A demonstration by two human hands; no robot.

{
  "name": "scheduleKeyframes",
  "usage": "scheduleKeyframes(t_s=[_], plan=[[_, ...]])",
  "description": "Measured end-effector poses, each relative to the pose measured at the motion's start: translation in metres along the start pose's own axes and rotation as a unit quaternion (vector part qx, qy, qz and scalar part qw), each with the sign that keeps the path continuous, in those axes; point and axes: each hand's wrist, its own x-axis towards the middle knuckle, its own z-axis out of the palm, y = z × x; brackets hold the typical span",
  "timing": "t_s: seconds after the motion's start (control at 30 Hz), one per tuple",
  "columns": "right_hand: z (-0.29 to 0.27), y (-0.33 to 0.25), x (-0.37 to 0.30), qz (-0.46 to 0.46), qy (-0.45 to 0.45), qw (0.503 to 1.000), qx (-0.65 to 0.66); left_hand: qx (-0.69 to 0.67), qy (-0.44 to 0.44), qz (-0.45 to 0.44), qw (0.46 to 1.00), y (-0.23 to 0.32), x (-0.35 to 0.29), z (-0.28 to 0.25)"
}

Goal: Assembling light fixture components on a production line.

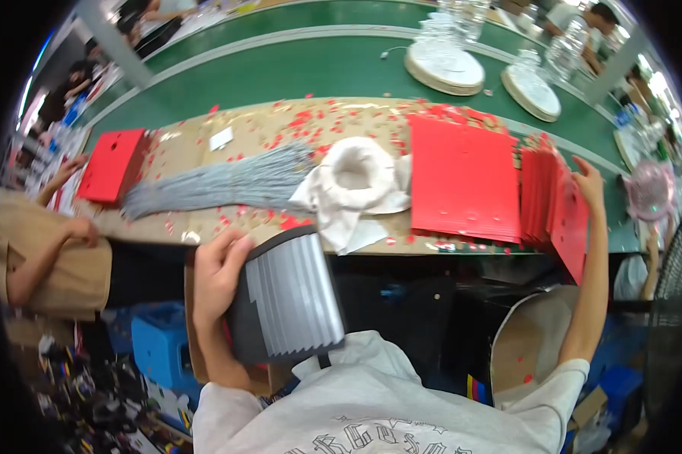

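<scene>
Gripping one pleated silver-black folder (294,295), left hand (220,276), mid-frame; right hand (590,185) at smooth red card (570,216), far right, grip unclear; two round stacks (444,69), upper right.

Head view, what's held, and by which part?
Left hand holds the black-grey pleated piece by its left edge. Right hand is at a red sheet; grip unclear.

1. Blue stool (158,352): below & left of L fingers (220,248).
2. Co-worker in tan (61,261): well left of L fingers.
3. Sm. white card (221,138): beyond L fingers.
4. Grey post (114,47): far beyond L fingers, to their left.
5. Two rnd white stacks (445,73) w/ clear plastic pcs (566,49) on/nr them: beyond R fingers (585,174), mostly left.
6. Pink fan-like thing (650,189): right of R fingers.
7. Blue container (621,390): well below R fingers.
</scene>
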Motion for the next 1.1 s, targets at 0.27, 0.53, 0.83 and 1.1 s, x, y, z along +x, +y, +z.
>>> scheduleKeyframes(t_s=[0.27, 0.53, 0.83, 1.1], plan=[[0.075, -0.294, -0.043, -0.248, -0.005, 0.966, 0.078, 0.222, 0.063, -0.038, 0.972, -0.04, 0.12, -0.098], [0.103, -0.358, -0.13, -0.411, -0.044, 0.909, 0.048, 0.217, -0.092, -0.317, 0.919, -0.178, 0.288, -0.174], [0.076, -0.302, -0.171, -0.36, -0.07, 0.93, 0.002, 0.355, -0.103, -0.331, 0.868, -0.16, 0.284, -0.141], [0.085, -0.304, -0.18, -0.369, -0.105, 0.923, 0.016, 0.03, -0.194, -0.298, 0.934, -0.105, 0.274, -0.093]])
